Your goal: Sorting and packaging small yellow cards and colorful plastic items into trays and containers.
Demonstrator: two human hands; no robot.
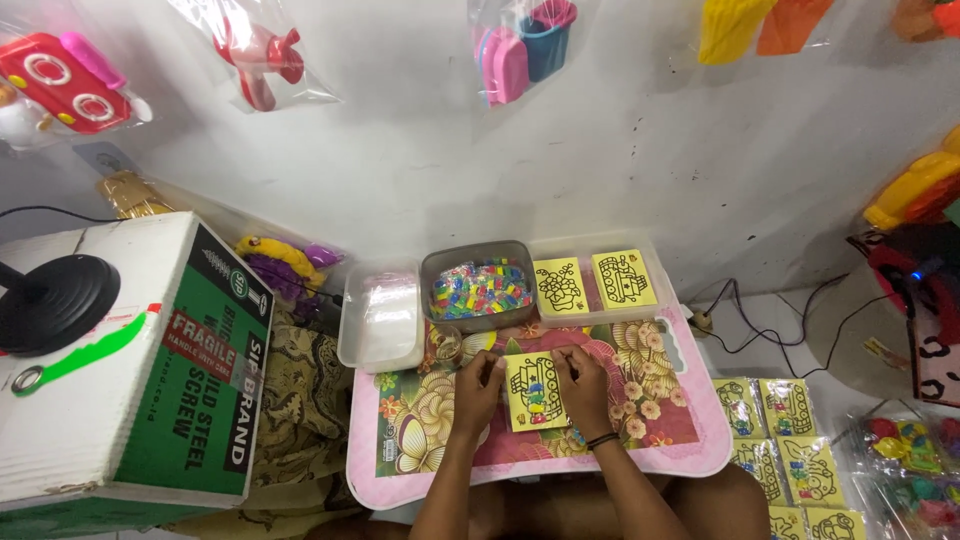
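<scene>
Pinching the yellow picture card (pixel 535 391) at its left edge with the left hand (pixel 480 385) and at its right edge with the right hand (pixel 580 385), mid-table (pixel 690 455), just below the grey bead tray (pixel 480 288); suggest flat, steady holding.

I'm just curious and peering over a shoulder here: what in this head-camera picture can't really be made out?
- Yellow card: both hands, left hand and right hand, cover its side edges; the drawing is too small to read.
- Grey tub: its coloured pieces are too small to tell apart.
- Packaged cards: the bottom edge cuts off the lowest ones.
- Hanging toys: cut by the top edge and veiled by glossy bags.
- Clear tub: contents unclear.
</scene>
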